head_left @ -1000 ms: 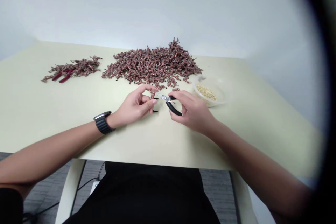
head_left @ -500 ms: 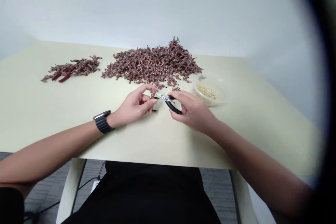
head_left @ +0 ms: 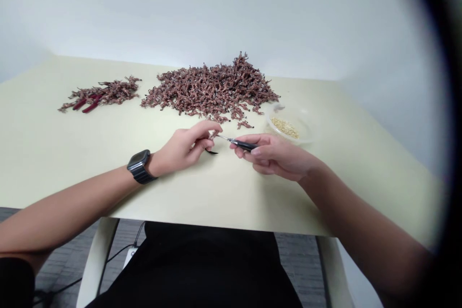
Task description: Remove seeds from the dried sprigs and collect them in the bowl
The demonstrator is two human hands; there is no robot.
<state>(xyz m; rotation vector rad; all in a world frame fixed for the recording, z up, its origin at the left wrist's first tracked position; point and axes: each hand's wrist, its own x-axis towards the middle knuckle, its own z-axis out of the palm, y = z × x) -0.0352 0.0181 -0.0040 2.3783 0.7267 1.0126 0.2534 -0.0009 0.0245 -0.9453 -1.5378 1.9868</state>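
My left hand (head_left: 191, 143) pinches a small brown knobbly piece (head_left: 213, 133) between thumb and fingertips; the fingers partly cover it. In my right hand (head_left: 276, 154) is a pair of small pliers (head_left: 245, 145) with black handles, turned edge-on. Its thin metal tip reaches the brown piece. Whether the jaws are closed on it I cannot tell. A thin black curved thing (head_left: 211, 152) shows just below my left fingers. Beyond both hands spreads a large heap of similar brown pieces (head_left: 212, 89), some dark-tipped, with one loose piece (head_left: 245, 125) lying in front.
A clear plastic bowl (head_left: 306, 132) holding yellowish bits (head_left: 285, 127) stands beyond my right hand. At the left lies a smaller brown pile (head_left: 119, 91) with a red-handled tool (head_left: 92, 103) partly under it. The pale table (head_left: 216, 197) meets a white wall behind.
My right hand has rolled over, so the pliers have gone from showing both spread handles to edge-on. My left hand has tilted slightly, and the brown piece is less exposed.
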